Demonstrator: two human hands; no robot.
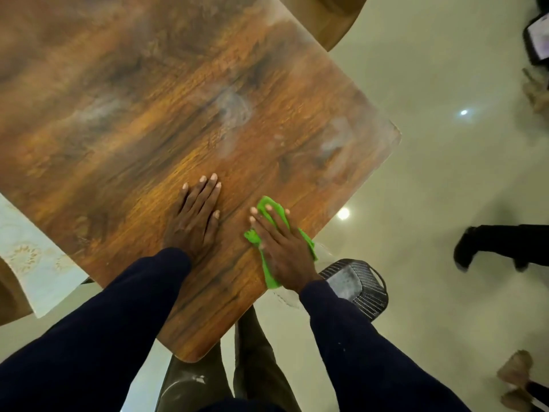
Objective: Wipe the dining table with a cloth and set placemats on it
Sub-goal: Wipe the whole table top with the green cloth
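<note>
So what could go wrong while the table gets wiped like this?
1. The green cloth lies right at the edge of the table under the right hand. A wide stroke could push it off towards the dark basket below.
2. The hazy smears farther up the table could get missed.
3. The left hand, pressed flat on the wood, may leave fresh prints.

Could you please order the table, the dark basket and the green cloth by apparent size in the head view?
1. The table, by far.
2-3. The dark basket and green cloth look alike; the right hand covers much of the cloth, so I won't rank them.
</note>
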